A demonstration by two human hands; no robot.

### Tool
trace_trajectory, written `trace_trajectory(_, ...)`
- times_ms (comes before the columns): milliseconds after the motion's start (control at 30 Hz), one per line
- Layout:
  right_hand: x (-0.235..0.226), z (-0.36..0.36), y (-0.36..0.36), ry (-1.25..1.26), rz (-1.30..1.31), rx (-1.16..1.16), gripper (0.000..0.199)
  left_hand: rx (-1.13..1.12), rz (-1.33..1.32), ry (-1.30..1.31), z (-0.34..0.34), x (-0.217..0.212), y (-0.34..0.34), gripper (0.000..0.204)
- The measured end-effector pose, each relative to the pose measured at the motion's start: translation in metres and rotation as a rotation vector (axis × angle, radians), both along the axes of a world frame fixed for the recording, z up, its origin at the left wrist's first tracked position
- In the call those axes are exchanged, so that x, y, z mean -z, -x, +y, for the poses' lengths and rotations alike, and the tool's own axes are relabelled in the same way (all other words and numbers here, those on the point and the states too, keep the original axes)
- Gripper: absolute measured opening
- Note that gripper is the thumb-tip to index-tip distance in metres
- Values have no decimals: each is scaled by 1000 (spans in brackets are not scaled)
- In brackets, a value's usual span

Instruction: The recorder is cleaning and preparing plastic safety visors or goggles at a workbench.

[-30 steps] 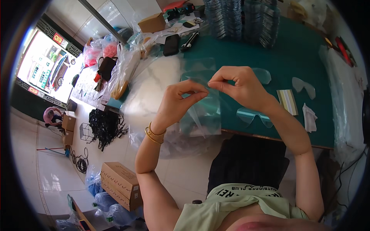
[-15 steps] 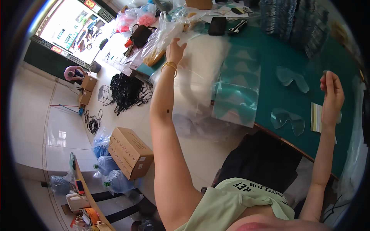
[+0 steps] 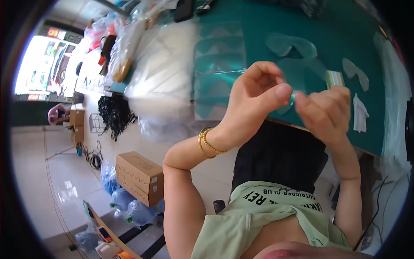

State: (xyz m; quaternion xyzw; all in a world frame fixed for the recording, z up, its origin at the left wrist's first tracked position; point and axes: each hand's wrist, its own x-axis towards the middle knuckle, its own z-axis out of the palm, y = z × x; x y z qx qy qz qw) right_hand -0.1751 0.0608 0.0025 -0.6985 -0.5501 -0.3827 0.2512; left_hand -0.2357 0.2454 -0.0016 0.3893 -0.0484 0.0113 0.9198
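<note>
My left hand (image 3: 261,95), with gold bracelets at the wrist, is raised over the table's near edge, its fingers curled toward the thumb. Facing it, my right hand (image 3: 327,114) is closed and blurred by motion. A small shiny clear piece (image 3: 292,99) shows between the two thumbs; what each hand grips is too small to make out. Beyond the hands lies a clear goggle-shaped lens (image 3: 293,45) on the green tabletop (image 3: 258,26). Another clear lens (image 3: 357,74) rests farther right, beside a striped pad (image 3: 334,79) partly behind my right hand.
Clear film with lens shapes (image 3: 219,64) lies left of my hands, next to a stack of pale plastic bags (image 3: 161,64). A white cloth (image 3: 360,114) is at the right. A cardboard box (image 3: 140,177) and black straps (image 3: 114,114) are on the floor. A person (image 3: 58,114) bends far left.
My left hand has come back from the plastic bags at the far left, and my right hand has moved inward. Both are now together in front of me. The view has shifted right.
</note>
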Motion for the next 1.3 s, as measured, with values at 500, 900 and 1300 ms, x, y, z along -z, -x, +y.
trace_trajectory(500, 81, -104, 52, -658, 1612, 16, 37, 108, 0, -431, -17, 77, 36, 17)
trace_trajectory(900, 66, -83, 2, -390, 1649, 472, 16, -291, 239, -909, -29, 75, -6, 20)
trace_trajectory(1300, 71, -77, 0, -331, 1655, 475, 19, -434, 310, -1100, -39, 82, -18, 30)
